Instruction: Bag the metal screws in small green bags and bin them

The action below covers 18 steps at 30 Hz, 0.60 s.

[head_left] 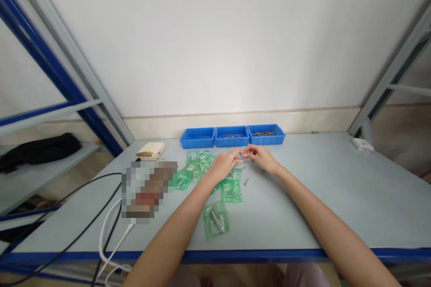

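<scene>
Loose grey metal screw (pixel 247 181): lying on the grey surface (pixel 336 175), right of the green transparent plastic packets (pixel 231 192); long axis slanting from near left to far right. Nearest packet, green plastic with long metal pieces (pixel 216 220): set apart near the front edge, contents pointing far left to near right. Left hand (pixel 224 166): above the packets, forearm reaching far and right. Right hand (pixel 259 156): forearm reaching far and left, fingers bent. Fingertips of both meet closely; grip on anything too small to tell.
</scene>
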Tool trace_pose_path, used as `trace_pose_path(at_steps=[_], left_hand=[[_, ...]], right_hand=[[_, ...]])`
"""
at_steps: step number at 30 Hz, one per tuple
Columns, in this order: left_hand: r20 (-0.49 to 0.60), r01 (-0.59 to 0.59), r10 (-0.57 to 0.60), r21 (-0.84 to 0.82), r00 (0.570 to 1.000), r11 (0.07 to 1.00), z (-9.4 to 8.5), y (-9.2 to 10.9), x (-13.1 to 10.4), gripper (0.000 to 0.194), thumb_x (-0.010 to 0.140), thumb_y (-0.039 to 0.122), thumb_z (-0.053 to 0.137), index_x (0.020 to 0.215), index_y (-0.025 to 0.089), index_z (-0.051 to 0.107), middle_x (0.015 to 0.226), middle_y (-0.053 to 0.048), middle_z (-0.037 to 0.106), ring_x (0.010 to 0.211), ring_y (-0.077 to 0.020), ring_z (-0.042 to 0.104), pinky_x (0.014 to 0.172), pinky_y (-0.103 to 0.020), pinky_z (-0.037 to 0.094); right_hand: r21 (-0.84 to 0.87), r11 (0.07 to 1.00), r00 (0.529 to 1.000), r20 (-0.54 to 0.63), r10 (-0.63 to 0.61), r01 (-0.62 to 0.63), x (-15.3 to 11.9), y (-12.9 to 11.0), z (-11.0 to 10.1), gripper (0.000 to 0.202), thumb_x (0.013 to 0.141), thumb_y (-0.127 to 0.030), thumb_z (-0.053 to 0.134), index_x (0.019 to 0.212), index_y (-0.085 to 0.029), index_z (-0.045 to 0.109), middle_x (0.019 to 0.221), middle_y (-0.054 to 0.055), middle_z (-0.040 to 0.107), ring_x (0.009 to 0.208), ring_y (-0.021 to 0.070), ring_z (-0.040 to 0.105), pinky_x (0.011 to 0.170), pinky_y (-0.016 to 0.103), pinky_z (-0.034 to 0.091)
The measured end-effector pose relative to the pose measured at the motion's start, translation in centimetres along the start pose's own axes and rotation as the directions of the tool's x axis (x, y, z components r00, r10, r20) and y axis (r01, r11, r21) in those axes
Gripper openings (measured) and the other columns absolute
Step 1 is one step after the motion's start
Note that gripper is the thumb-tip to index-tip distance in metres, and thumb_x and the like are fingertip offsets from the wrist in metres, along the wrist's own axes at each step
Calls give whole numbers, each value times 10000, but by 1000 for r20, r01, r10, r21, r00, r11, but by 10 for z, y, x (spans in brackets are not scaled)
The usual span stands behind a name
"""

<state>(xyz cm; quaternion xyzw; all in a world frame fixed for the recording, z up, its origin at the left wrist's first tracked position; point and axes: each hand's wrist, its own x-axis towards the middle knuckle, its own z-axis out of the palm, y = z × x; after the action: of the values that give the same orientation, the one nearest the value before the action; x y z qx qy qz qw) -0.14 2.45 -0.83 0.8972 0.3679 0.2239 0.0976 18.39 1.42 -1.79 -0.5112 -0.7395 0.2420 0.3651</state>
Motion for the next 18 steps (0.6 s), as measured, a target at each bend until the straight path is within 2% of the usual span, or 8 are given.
trace_pose_path(at_steps=[7, 10, 13, 18], left_hand=[[-20, 19, -19, 25, 1000, 999, -5, 3, 0, 176, 882, 294, 427, 959, 228, 571, 668, 22, 632, 652, -147, 602, 627, -218, 391], [-22, 46, -45, 11, 999, 999, -6, 4, 0, 192, 894, 279, 395, 944, 218, 570, 635, 28, 623, 626, -138, 594, 612, -214, 383], [-44, 65, -65, -9, 997, 998, -7, 5, 0, 208, 904, 283, 367, 911, 209, 561, 629, 29, 620, 628, -138, 593, 604, -215, 379], [-57, 47, -50, -47, 997, 998, -8, 5, 0, 285, 920, 306, 304, 809, 203, 545, 612, 27, 604, 619, -134, 586, 623, -218, 383]], right_hand=[[160, 987, 999, -41, 5, 1, 1, -4, 3, 163, 777, -328, 542, 788, -172, 587, 659, -16, 628, 463, 94, 513, 507, 212, 390], [166, 986, 999, -37, -22, 27, 1, -7, 1, 185, 783, -343, 542, 816, -175, 613, 725, 0, 655, 490, 97, 531, 529, 217, 409], [65, 995, 996, -47, -70, 73, -1, -13, -2, 173, 770, -329, 579, 860, -197, 643, 799, 1, 677, 527, 99, 559, 580, 223, 420], [-179, 980, 988, -108, -106, 86, -8, -28, -5, 136, 796, -302, 570, 858, -229, 667, 789, -1, 693, 594, 121, 595, 640, 233, 404]])
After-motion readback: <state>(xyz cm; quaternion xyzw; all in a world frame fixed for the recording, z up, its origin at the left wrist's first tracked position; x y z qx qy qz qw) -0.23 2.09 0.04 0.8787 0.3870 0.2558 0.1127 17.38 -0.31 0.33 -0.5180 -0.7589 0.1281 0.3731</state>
